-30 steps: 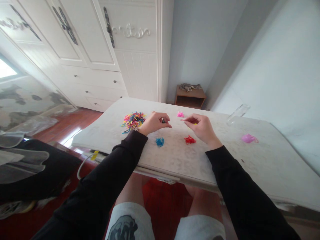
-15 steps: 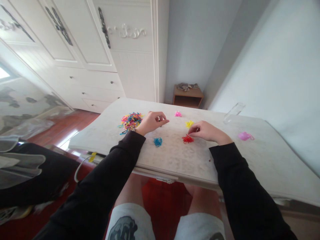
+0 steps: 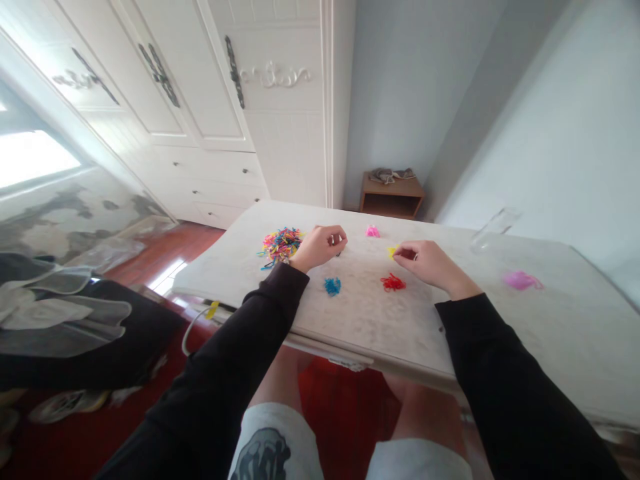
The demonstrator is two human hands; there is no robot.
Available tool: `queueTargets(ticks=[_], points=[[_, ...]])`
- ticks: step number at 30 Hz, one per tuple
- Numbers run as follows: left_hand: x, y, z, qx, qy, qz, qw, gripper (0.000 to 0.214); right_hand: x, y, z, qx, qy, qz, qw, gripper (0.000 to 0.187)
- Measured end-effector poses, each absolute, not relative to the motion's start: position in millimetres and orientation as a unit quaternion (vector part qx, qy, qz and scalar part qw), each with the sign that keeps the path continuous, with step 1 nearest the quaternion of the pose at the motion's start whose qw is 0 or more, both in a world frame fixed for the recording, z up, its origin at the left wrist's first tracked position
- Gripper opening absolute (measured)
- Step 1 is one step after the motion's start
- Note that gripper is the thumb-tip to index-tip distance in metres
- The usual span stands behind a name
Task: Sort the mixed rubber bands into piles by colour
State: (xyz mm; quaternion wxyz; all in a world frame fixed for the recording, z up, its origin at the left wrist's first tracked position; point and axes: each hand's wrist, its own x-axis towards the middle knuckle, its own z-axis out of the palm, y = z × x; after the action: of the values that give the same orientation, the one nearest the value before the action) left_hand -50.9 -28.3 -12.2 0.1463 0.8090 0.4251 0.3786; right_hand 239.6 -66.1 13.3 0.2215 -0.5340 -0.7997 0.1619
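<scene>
My left hand [image 3: 320, 245] rests on the white table [image 3: 360, 313] with its fingers curled shut, just right of a mixed pile of coloured rubber bands [image 3: 281, 243]; what it holds is hidden. My right hand [image 3: 427, 263] lies fingers-down and pinched beside a small yellow heap [image 3: 391, 252], just above a red heap [image 3: 393, 283]. A blue heap [image 3: 333, 286] sits below my left hand. A pink heap [image 3: 372, 231] lies farther back.
A clear glass [image 3: 493, 229] lies on its side at the table's back right, with a purple-pink heap [image 3: 521, 280] near it. White wardrobes [image 3: 210, 100] stand behind, a wooden nightstand [image 3: 393, 193] in the corner. Dark clothing [image 3: 75, 333] lies on the left.
My right hand dropped from a raised pinch to the red heap, then moved up beside the yellow heap. My left hand stayed curled by the mixed pile. The camera view shifted slightly.
</scene>
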Motion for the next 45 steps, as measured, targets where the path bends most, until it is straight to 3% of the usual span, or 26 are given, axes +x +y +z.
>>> queueTargets(ticks=[5, 10, 14, 21, 31, 45], points=[[-57.9, -23.4, -12.9, 0.741, 0.564, 0.360, 0.058, 0.008, 239.4, -64.4, 9.8, -0.525, -0.802, 0.152, 0.243, 0.021], [-79.5, -21.6, -12.3, 0.652, 0.692, 0.309, -0.019, 0.026, 239.2, -64.5, 8.6, -0.523, -0.802, 0.150, 0.246, 0.020], [-94.1, -20.1, -13.6, 0.601, 0.738, 0.307, -0.003, 0.030, 237.9, -65.2, 7.3, -0.521, -0.804, 0.152, 0.243, 0.020], [-102.6, -13.4, -19.2, 0.607, 0.701, 0.373, 0.037, 0.034, 237.8, -64.4, 5.4, -0.517, -0.808, 0.151, 0.240, 0.020], [-101.1, -3.5, -14.6, 0.515, 0.623, 0.586, 0.061, 0.022, 234.6, -67.5, 9.1, -0.526, -0.805, 0.154, 0.225, 0.020], [-100.0, -6.2, -9.7, 0.478, 0.623, 0.612, 0.094, 0.016, 231.2, -71.8, 13.0, -0.509, -0.817, 0.167, 0.214, 0.019]])
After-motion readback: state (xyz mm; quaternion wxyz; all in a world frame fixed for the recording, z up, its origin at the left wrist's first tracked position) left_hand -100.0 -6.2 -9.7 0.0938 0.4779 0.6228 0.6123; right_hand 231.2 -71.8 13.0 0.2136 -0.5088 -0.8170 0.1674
